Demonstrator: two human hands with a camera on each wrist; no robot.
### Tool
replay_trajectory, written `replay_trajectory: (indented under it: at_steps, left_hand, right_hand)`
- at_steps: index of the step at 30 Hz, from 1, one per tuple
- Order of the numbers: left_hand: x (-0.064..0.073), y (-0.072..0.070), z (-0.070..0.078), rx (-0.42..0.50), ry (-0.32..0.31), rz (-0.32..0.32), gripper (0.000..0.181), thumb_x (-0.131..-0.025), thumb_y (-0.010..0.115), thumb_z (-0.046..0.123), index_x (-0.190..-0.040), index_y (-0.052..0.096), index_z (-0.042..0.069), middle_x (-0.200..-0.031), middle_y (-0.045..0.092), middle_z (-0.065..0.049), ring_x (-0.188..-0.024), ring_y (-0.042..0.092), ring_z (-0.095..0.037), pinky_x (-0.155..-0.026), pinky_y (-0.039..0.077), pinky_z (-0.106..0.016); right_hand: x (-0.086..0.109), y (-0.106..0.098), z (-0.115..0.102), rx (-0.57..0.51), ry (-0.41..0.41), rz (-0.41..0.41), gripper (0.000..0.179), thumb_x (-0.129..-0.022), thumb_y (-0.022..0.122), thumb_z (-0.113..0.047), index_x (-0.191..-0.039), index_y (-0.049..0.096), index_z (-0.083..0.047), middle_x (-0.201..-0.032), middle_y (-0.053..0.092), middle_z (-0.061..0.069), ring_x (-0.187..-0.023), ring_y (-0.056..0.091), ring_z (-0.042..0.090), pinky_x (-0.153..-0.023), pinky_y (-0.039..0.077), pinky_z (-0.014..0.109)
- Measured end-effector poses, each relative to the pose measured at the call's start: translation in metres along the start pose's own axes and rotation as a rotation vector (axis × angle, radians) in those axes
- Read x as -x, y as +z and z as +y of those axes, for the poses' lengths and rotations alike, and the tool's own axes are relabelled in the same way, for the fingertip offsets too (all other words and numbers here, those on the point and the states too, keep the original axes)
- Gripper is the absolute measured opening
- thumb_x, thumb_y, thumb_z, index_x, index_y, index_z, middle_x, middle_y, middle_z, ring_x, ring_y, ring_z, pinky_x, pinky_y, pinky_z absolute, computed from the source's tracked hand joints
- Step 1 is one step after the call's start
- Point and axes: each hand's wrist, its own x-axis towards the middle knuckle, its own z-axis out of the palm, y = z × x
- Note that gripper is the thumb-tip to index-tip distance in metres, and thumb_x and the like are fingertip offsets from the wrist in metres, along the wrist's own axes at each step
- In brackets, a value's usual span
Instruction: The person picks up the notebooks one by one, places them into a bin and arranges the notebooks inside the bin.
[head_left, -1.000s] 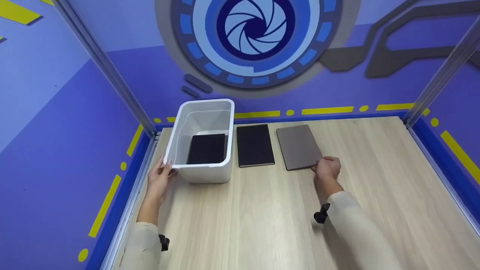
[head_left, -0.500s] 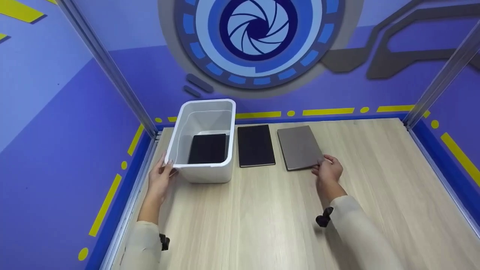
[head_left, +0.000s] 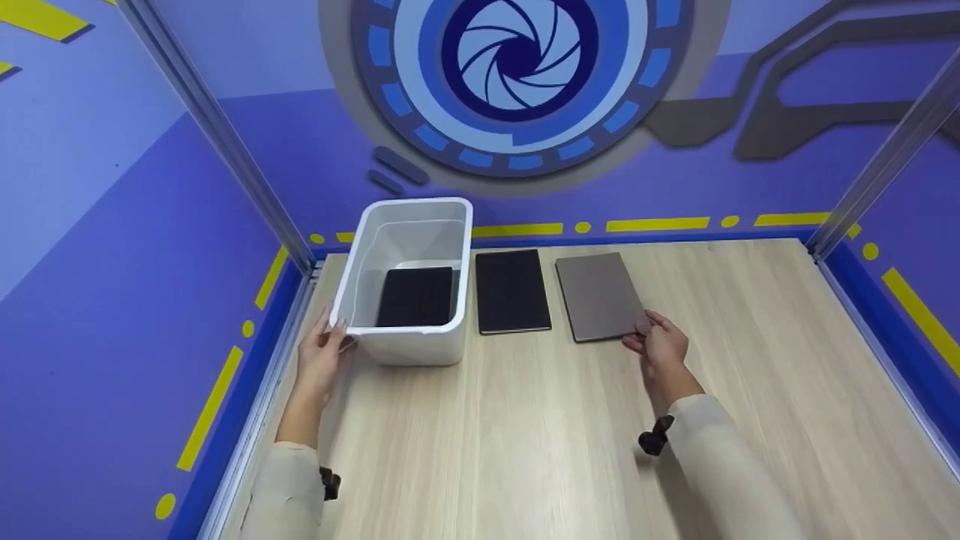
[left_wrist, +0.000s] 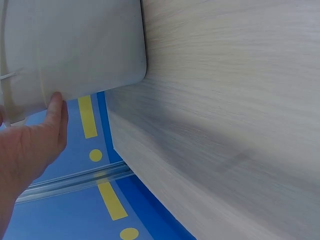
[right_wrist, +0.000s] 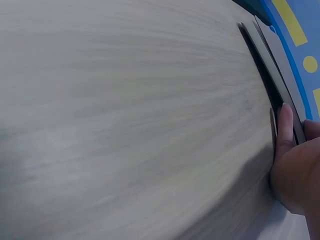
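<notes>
My left hand point(head_left: 318, 361) holds the near left corner of a white plastic bin point(head_left: 409, 349), thumb at the rim and fingers along the outer side. In the left wrist view a finger presses the bin wall point(left_wrist: 85, 45). Inside the bin lies a black notebook point(head_left: 416, 296). A second black notebook point(head_left: 513, 291) lies flat on the table just right of the bin. Further right, my right hand point(head_left: 664, 343) pinches the near right corner of a grey-brown notebook point(head_left: 600, 296). The right wrist view shows its page edge point(right_wrist: 267, 65) between thumb and fingers.
The wooden table point(head_left: 510, 450) ends at a blue-purple back wall point(head_left: 675, 184) close behind the bin and notebooks. Metal frame posts point(head_left: 225, 142) stand at the back corners. A side wall point(head_left: 142, 315) rises near my left hand.
The right wrist and forearm have shifted slightly to the right, with the hand still at the grey-brown notebook's corner. The left hand, bin and notebooks show hardly any movement.
</notes>
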Motion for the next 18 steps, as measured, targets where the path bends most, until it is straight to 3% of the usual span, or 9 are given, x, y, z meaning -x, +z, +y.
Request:
replay_trajectory:
  at_steps: [9, 18]
  left_hand:
    - [-0.0025, 0.005, -0.0027, -0.013, 0.0, 0.022, 0.058, -0.116, 0.045, 0.029, -0.171, 0.025, 0.032, -0.164, 0.036, -0.027, -0.148, 0.048, -0.038, -0.129, 0.042, -0.047]
    - [-0.0019, 0.0018, -0.0017, -0.017, -0.013, 0.021, 0.061, -0.115, 0.045, 0.033, -0.171, 0.022, 0.033, -0.167, 0.034, -0.025, -0.148, 0.048, -0.038, -0.129, 0.04, -0.049]
  right_hand:
    - [0.0004, -0.0016, 0.0018, -0.019, -0.037, -0.012, 0.05, -0.112, 0.048, -0.006, -0.162, 0.045, -0.009, -0.148, 0.054, 0.008, -0.092, 0.069, 0.01, -0.096, 0.066, 0.03]
    - [0.0039, 0.0016, 0.0063, -0.041, -0.045, -0.022, 0.049, -0.112, 0.044, -0.003, -0.16, 0.047, -0.006, -0.144, 0.057, 0.011, -0.089, 0.072, 0.01, -0.091, 0.067, 0.028]
